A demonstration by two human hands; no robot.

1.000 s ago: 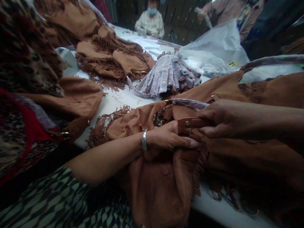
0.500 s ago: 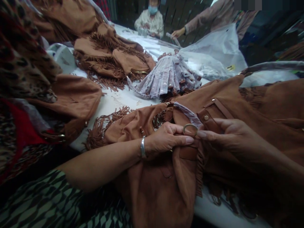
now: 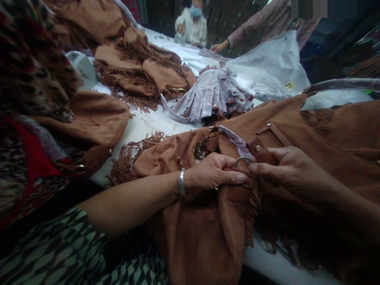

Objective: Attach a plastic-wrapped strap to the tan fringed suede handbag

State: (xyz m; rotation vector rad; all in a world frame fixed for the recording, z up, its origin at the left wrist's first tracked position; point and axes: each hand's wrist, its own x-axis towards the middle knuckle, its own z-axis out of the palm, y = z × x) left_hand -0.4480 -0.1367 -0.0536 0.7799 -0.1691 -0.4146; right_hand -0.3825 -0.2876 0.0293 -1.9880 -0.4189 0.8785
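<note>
A brown suede bag with fringe [image 3: 204, 241] lies in front of me. My left hand [image 3: 212, 172] is closed on it, thumb and fingers pinching its top edge beside a metal ring [image 3: 243, 160]. A shoulder strap [image 3: 236, 140] wrapped in whitish film arches from the bag's far side and ends in a brown leather tab with a snap [image 3: 257, 148]. My right hand [image 3: 292, 166] grips this end, its thumb and fingertip close to the ring. Whether the tab passes through the ring is hidden by my fingers.
Another brown bag [image 3: 332, 130] lies at the right. Wrapped straps [image 3: 210, 97] fan out beyond my hands, near a clear plastic bag [image 3: 273, 65]. More fringed bags [image 3: 127, 59] are piled at back left. Co-workers [image 3: 192, 27] stand across the table; another person [image 3: 32, 75] is at my left.
My hands keep their grips; the ring looks flatter and partly turned between them. Across the table, one co-worker's hand has risen, and another's has lowered towards the tabletop.
</note>
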